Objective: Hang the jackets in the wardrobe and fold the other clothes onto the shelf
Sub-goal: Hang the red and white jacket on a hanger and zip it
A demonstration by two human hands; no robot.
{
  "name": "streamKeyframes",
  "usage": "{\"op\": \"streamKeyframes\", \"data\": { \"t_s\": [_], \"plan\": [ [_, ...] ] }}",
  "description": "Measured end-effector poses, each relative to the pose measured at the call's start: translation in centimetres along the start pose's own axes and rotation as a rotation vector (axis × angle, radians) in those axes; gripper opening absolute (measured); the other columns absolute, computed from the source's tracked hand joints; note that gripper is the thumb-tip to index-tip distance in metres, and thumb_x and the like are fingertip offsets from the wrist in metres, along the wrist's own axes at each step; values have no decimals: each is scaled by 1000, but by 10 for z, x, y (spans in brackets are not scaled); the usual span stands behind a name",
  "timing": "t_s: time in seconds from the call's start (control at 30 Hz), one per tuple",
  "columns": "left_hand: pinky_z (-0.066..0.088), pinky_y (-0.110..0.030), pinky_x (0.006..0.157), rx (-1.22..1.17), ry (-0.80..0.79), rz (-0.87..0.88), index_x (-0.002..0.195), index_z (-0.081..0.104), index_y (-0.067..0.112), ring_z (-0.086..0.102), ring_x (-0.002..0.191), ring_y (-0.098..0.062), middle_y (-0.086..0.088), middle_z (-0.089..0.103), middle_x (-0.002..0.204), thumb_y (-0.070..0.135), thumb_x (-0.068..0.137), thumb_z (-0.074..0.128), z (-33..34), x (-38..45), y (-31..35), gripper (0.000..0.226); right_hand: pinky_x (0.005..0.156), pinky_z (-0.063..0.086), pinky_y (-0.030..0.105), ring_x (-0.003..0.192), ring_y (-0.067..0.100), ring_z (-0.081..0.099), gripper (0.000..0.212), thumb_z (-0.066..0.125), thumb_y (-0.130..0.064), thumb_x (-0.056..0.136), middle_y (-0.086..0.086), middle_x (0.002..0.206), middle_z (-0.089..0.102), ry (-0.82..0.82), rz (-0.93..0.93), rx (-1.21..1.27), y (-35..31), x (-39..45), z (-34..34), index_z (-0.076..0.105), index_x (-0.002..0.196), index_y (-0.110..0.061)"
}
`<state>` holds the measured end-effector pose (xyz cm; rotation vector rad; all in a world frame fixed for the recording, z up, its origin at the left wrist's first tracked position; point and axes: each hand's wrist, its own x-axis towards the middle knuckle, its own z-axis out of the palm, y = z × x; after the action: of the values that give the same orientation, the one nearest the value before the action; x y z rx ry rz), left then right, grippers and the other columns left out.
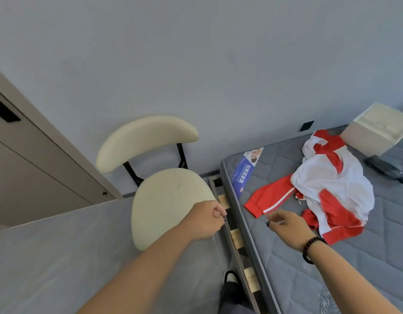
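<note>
A red and white jacket (327, 189) lies crumpled on a grey quilted mattress (286, 268) at right of frame, as a person's left hand (206, 219), fingers curled, and right hand (286, 225) reach in at lower centre; a cream chair (164, 200) stands at centre, a cream box (377, 130) at upper right

Head view looks down, close over mattress (286, 257) edge.
</note>
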<state>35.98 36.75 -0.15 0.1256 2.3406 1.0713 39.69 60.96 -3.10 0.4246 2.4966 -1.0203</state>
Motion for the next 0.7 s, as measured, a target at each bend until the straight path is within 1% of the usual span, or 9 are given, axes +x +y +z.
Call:
{"op": "streamKeyframes", "data": {
  "t_s": [0.03,0.1,0.2,0.3,0.37,0.43,0.5,0.6,0.7],
  "plan": [
    [38,-4,55,-2,-9,-11,94,62,30,62,79,-3,7,68,87,17,87,53,2,18,3,18,78,41,23,92,14,58,6,61,-18,89,-2,96,65,-9,17,11,6,18,-5,63,95,-19],
    [38,-5,55,-17,-22,-47,95,62,29,61,78,-3,7,68,86,17,87,52,8,52,10,18,78,40,23,90,14,57,4,60,-17,89,-2,94,64,-37,52,22,19,53,-14,62,91,-20],
    [38,-9,56,-45,-50,-110,93,63,30,62,78,-4,9,68,84,17,85,52,21,105,20,19,78,38,21,92,14,56,7,59,-16,90,1,100,65,-83,121,50,43,109,-25,62,95,-18],
    [46,-13,61,-82,-44,-169,87,61,32,67,78,-7,7,69,84,16,85,52,36,157,28,19,77,39,22,95,18,59,10,59,-13,89,5,101,67,-107,201,74,70,165,-32,66,96,-14],
    [52,-15,66,-113,-44,-201,85,61,31,69,73,-4,6,71,83,14,86,52,48,187,30,19,83,43,26,99,22,60,17,57,-12,89,8,104,68,-122,249,83,88,200,-32,68,102,-10],
    [47,-9,58,-138,-53,-231,85,61,30,68,67,1,7,71,82,12,85,52,60,215,28,20,92,43,31,104,24,59,25,55,-11,90,11,112,67,-136,303,109,106,232,-28,66,112,-7],
    [40,-7,49,-157,-67,-268,85,61,29,66,64,4,6,71,83,10,85,52,73,239,22,21,94,44,33,108,26,58,28,55,-10,89,11,116,64,-123,363,150,124,260,-21,63,116,-8],
    [39,-7,49,-170,-82,-329,86,63,29,67,67,2,5,72,81,10,84,52,92,270,8,22,93,46,34,105,27,57,30,58,-9,87,13,119,61,-81,476,261,147,297,-7,60,118,-9],
    [39,-9,52,-184,-76,-389,87,64,28,68,70,-1,7,73,76,7,84,49,106,296,-8,26,100,41,35,117,30,52,45,62,-11,87,15,129,54,-58,600,355,171,331,9,50,130,-4]
  ]
}}
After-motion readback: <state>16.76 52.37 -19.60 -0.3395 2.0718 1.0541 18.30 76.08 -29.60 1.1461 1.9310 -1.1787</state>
